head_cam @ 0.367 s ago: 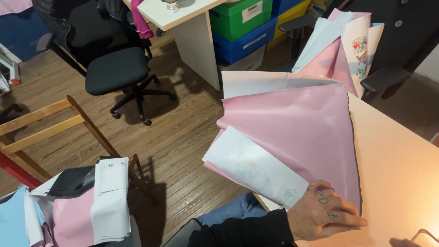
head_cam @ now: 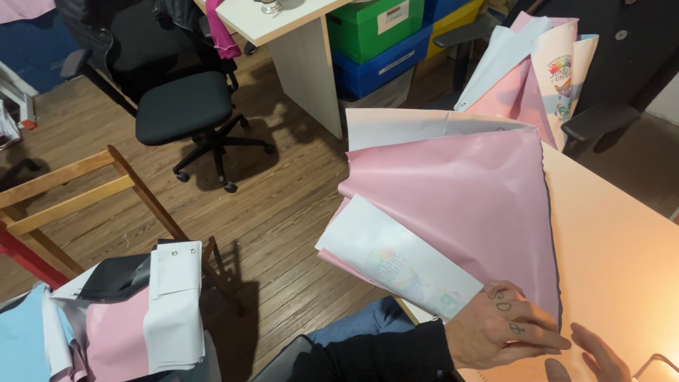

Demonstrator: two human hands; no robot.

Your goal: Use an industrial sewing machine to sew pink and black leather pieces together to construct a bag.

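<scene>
At the lower right, around five o'clock, left hand [head_cam: 503, 331] in a dark sleeve, lying flat on the pink sheet [head_cam: 474, 205], fingers [head_cam: 541, 343] stretched out and pressing down, not clenched round anything. Just beside it at the very bottom edge, right hand [head_cam: 593, 357], only partly in view; fingers extended and loose, touching the surface [head_cam: 615, 247], grasping nothing visible.

Spread across the surface's near corner, the pink sheet, fanned out towards ten o'clock and overhanging the edge above the floor [head_cam: 276, 212]. Under its lower edge, a white sheet [head_cam: 396, 258] with a faint coloured print, sticking out towards nine o'clock and touching the left hand's wrist side. Behind the pink one, towards twelve o'clock, a pale sheet [head_cam: 410, 124] showing as a strip.

Further off at one o'clock, a bundle of pink, white and light blue sheets [head_cam: 527, 78], leaning upright, well apart from the hands.

At eleven o'clock on the wooden floor, a black office chair [head_cam: 184, 106]; beside it a white desk [head_cam: 297, 42] with green and blue crates [head_cam: 375, 42] beneath. At eight o'clock, a wooden rack [head_cam: 85, 191], and at seven o'clock a heap of folded pink, white and blue pieces [head_cam: 127, 325].
</scene>
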